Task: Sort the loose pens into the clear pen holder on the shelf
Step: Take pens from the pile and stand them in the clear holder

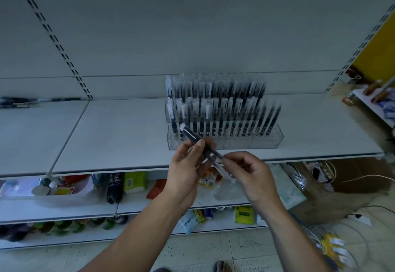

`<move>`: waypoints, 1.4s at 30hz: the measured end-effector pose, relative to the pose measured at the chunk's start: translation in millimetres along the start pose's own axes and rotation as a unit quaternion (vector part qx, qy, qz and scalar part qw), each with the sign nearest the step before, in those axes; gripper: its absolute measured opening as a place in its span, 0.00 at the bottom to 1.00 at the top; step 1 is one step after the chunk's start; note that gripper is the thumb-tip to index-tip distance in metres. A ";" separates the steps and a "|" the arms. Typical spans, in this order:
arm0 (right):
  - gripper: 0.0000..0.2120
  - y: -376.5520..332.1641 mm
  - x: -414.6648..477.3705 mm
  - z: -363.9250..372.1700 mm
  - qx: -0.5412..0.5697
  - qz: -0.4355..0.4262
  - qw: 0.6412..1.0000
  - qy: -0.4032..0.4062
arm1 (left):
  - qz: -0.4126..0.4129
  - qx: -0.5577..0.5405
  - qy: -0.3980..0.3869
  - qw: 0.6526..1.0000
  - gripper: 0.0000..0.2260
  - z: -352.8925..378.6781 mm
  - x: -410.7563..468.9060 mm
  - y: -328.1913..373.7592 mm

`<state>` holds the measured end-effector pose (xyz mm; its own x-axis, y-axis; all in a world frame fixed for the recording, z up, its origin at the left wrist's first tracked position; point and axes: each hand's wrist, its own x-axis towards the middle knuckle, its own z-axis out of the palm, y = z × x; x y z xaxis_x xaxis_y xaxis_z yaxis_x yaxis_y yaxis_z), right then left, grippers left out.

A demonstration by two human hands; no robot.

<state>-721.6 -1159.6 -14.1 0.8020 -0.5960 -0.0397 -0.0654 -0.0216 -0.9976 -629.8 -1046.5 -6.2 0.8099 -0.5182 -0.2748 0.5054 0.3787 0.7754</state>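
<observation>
Pinching the pen (193, 137) mid-barrel in left hand (186, 171) fingers, its lower end in right hand (250, 173) fingers; likely light, stiff, slippery.

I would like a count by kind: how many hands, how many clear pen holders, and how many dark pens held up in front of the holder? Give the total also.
Hands: 2 (left hand, right hand)
Clear pen holder: 1
Dark pen held up: 1 plainly seen; any others behind it are too blurred to count
Total: 4
</observation>
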 end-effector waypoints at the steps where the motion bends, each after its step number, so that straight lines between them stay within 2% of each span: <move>1: 0.03 0.5 0.2 -3.2 0.003 -0.003 1.000 0.015 | 0.000 0.012 0.002 1.000 0.04 0.0 -0.4 -1.6; 6: 0.06 -14.4 10.2 -25.0 0.085 -0.017 0.993 0.082 | -0.018 0.046 0.038 0.998 0.05 -10.9 -4.7 -7.4; 9: 0.07 -33.1 24.3 -35.4 0.098 -0.065 0.987 0.110 | -0.017 0.051 0.065 0.996 0.06 -21.5 -6.2 -5.2; 12: 0.06 -48.1 40.4 -41.1 0.041 -0.116 0.987 0.106 | -0.015 0.051 0.076 0.996 0.06 -28.0 -9.2 -2.0; 17: 0.05 -58.4 62.6 -45.9 -0.097 -0.154 0.977 0.108 | -0.011 0.046 0.078 0.996 0.07 -35.0 -13.2 0.1; 25: 0.08 -66.9 80.1 -32.5 -0.305 -0.193 0.931 0.053 | -0.008 0.052 0.069 0.996 0.07 -39.5 -16.5 0.7; 30: 0.09 -72.5 88.3 -5.5 -0.351 -0.253 0.901 0.026 | -0.015 0.056 0.063 0.996 0.07 -36.9 -16.6 -0.2; 34: 0.08 -65.1 93.4 10.3 -0.403 -0.267 0.876 -0.001 | -0.019 0.048 0.060 0.997 0.07 -36.3 -17.2 0.3; 42: 0.15 -46.8 76.4 6.4 -0.371 -0.289 0.883 0.024 | -0.022 0.018 0.052 0.998 0.05 -26.4 -13.5 7.8</move>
<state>-653.5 -1199.0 29.2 0.8039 -0.3470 0.4831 -0.0389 -0.8411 -0.5395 -629.0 -1016.3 -11.5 0.8146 -0.4512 -0.3645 0.5312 0.3279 0.7812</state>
